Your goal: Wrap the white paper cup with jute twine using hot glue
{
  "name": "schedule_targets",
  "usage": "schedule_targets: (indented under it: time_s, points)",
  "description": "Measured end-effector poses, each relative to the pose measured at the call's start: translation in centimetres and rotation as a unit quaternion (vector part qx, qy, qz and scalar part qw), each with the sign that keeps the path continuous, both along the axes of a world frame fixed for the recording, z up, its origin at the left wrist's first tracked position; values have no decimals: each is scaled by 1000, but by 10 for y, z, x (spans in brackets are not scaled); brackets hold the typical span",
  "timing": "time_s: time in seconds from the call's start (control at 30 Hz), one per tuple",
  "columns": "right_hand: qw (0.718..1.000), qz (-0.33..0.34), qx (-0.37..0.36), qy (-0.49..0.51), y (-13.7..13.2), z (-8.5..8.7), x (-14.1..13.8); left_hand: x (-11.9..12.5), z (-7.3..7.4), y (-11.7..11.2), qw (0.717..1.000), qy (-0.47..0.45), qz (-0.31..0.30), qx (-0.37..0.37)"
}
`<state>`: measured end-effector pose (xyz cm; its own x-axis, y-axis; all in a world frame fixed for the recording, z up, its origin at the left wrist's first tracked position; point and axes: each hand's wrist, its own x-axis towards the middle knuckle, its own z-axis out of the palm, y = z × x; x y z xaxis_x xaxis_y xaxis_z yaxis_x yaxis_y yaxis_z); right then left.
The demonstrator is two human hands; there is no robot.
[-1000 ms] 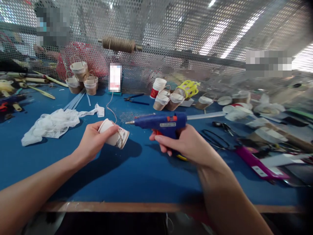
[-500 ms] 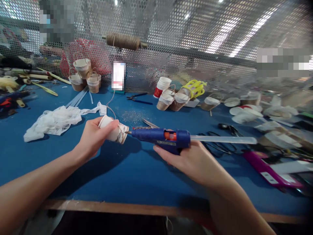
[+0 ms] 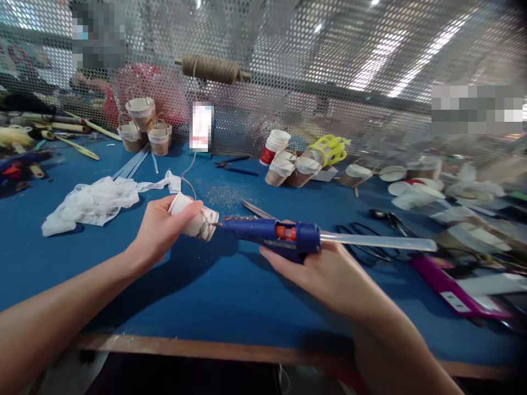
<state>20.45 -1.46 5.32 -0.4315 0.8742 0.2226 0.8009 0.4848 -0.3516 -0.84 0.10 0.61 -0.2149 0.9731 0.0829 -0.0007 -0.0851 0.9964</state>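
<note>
My left hand (image 3: 168, 227) is closed around a white paper cup (image 3: 196, 222) tilted on its side, its base end pointing right. Brown twine (image 3: 189, 182) runs from the cup up toward a spool (image 3: 211, 68) on the mesh, and some is wound near the cup's base. In my right hand (image 3: 313, 269) is a blue hot glue gun (image 3: 269, 233) with a long clear glue stick out of its back. Its nozzle tip is at the twine by the cup's base; whether it touches, I cannot tell.
White lace (image 3: 94, 204) lies in a heap at left. Small twine-covered baskets (image 3: 140, 112) stand behind it. Pliers (image 3: 236, 164), scissors (image 3: 255, 208) and more cups (image 3: 275, 145) sit toward the mesh. At right are a black cable (image 3: 366, 241) and a purple power strip (image 3: 442, 285).
The cup and glue gun hold nearly the same pose, with the nozzle slightly nearer the twine. The whole view has shifted a little.
</note>
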Motion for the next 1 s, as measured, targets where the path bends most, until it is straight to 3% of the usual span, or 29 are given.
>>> schedule_targets:
  time_s: [1.0]
  points:
    - [1000, -4, 22, -9, 0, -3, 9, 1, 0, -2, 999, 39, -3, 29]
